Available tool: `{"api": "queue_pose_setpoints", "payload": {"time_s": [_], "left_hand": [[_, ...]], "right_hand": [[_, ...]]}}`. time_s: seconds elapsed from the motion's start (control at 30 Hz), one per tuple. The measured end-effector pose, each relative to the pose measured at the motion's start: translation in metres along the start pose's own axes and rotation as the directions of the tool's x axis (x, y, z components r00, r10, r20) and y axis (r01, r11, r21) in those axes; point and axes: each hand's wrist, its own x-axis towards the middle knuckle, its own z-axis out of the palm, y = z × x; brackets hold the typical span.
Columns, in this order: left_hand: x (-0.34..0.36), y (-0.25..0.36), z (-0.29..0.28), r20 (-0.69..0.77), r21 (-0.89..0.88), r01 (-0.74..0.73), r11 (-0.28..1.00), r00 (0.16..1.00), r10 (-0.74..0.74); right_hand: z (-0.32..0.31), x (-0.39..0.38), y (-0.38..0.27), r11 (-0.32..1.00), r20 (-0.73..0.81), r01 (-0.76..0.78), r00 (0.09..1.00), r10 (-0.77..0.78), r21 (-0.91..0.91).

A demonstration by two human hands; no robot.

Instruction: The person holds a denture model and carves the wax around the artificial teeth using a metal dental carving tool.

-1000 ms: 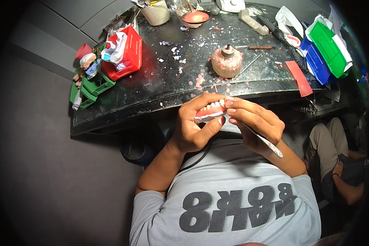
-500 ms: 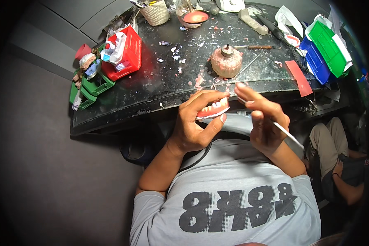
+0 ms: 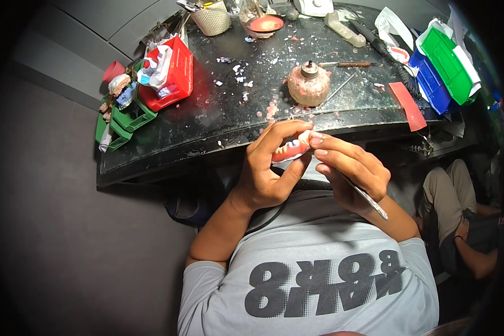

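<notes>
The left hand (image 3: 263,171) pinches the pink denture model (image 3: 287,152) between thumb and fingers, near the bench (image 3: 218,112) edge. The right hand (image 3: 355,171), away half a second ago, has its fingertips back at the model's right end, apparently resuming close work, a metal tool (image 3: 371,204) gripped in its fingers. Beyond stands a round, pink-stained jar (image 3: 309,89).
</notes>
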Motion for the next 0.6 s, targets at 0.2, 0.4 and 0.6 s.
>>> {"api": "queue_pose_setpoints", "payload": {"time_s": [0.2,0.4,0.6], "left_hand": [[-0.003,0.001,0.003,0.029,-0.247,0.139,0.959,0.990,-0.136],[-0.002,0.000,0.008,-0.038,-0.344,0.114,0.932,0.990,-0.135],[-0.002,0.001,0.008,-0.017,-0.428,0.125,0.895,0.989,-0.147]], "right_hand": [[-0.008,0.003,-0.007,0.997,-0.021,-0.062,0.998,0.061,-0.045],[-0.010,0.005,-0.006,0.996,-0.070,-0.066,0.996,0.063,-0.053],[-0.010,0.007,-0.006,0.998,-0.002,-0.043,0.999,0.043,-0.042]]}}
